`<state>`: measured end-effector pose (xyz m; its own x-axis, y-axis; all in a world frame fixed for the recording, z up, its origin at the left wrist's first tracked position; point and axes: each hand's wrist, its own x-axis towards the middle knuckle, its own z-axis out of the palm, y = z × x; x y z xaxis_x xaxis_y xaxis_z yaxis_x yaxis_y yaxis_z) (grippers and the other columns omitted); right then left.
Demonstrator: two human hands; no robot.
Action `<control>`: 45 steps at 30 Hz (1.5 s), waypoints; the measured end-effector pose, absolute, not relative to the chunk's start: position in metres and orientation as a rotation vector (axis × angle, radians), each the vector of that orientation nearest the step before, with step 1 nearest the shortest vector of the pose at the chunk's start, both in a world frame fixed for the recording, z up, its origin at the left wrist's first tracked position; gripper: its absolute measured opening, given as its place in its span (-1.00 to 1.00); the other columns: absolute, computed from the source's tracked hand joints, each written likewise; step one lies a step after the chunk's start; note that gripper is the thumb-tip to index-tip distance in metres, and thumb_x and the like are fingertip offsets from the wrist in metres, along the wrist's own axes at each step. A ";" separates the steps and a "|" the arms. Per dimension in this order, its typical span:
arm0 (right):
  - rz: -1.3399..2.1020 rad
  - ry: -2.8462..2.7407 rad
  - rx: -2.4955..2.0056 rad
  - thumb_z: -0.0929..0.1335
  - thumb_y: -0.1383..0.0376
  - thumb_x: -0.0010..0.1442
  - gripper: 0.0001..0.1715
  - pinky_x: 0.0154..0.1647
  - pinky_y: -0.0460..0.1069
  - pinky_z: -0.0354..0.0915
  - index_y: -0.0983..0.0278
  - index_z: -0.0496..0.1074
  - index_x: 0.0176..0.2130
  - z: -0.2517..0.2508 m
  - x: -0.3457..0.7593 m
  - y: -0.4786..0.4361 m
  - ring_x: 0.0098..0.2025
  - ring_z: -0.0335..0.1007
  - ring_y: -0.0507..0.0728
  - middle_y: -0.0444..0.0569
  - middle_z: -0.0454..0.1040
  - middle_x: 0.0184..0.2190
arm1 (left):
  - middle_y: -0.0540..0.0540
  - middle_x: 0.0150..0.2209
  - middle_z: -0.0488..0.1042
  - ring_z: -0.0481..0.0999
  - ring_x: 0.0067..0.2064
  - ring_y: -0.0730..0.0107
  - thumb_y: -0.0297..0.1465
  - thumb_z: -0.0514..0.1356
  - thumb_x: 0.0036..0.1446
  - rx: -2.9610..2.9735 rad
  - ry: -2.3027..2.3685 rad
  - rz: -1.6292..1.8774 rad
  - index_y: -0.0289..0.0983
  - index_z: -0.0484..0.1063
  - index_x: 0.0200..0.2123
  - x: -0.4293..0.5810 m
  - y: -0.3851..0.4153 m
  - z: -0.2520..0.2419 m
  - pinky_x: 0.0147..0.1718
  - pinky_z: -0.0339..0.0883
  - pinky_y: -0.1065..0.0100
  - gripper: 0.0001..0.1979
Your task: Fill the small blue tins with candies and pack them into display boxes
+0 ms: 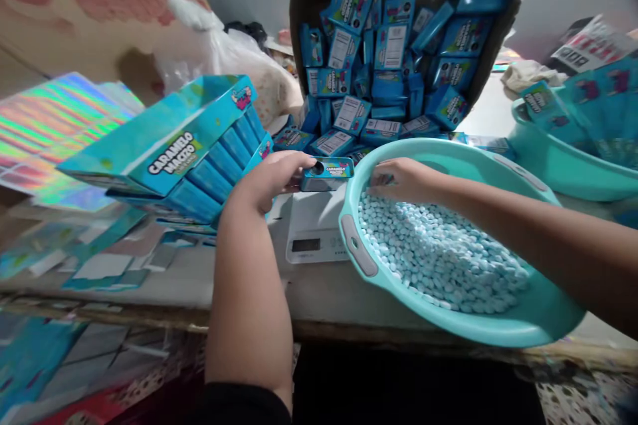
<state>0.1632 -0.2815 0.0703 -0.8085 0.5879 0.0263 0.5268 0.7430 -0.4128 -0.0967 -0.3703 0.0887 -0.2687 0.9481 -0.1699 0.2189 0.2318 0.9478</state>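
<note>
Between its thumb and fingers my left hand (272,179) holds a small blue candy tin (327,174) with a dark round opening on top. The tin is above a white scale (315,229), beside the rim of the turquoise basin (438,322). Inside the basin, my right hand (401,179) has its fingers curled at the left edge of the pale blue candies (448,252); whether it holds any is hidden.
Behind the scale, a tipped dark box (503,46) spills many blue packs. Stacked display boxes (164,153) stand at left, near shiny sheets (64,133). Another turquoise basin (553,159) is at right. The table's front edge (164,315) runs below.
</note>
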 end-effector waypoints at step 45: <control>0.473 -2.920 -1.012 0.44 0.22 0.12 -0.86 -0.36 -0.01 0.22 0.22 0.57 -0.28 0.090 0.184 -0.262 -0.40 0.39 0.08 -0.09 0.57 -0.39 | -0.08 -0.22 0.55 0.53 -0.17 0.30 -0.27 0.09 0.27 1.422 1.898 1.946 -0.17 0.36 -0.04 -0.089 -0.355 0.079 -0.09 0.41 0.26 -0.77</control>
